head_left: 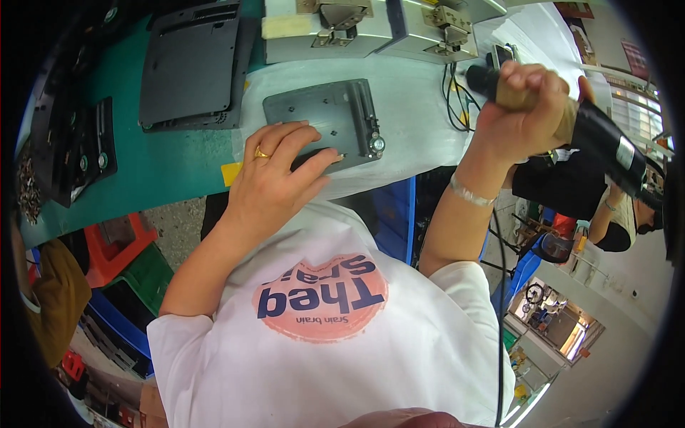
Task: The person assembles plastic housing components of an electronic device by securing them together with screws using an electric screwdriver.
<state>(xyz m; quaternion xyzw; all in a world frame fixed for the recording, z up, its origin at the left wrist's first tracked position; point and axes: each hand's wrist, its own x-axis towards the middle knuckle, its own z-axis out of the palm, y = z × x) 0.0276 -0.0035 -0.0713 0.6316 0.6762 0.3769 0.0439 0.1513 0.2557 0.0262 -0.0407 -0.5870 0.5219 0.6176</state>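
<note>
My left hand (280, 162), wearing a gold ring, lies over the near left part of a flat dark grey panel (325, 114). Its fingers curl on the panel's top, with the thumb at the near edge. A small metallic bit shows by the fingertips, too small to name. The panel has several small dark marks and a round silvery piece (377, 145) at its right corner. Raised off to the right, my right hand (528, 96) is closed round the tan-wrapped grip of a black corded electric screwdriver (610, 146). Its dark nose points left, away from the panel.
Grey metal fixtures with toggle latches (342, 28) stand behind the panel. Larger dark panels (189, 68) are stacked on the green mat (164, 160), with narrow dark parts (103, 139) farther left. Thin black cables (457, 100) lie near my right wrist. Another person (614, 221) is at right.
</note>
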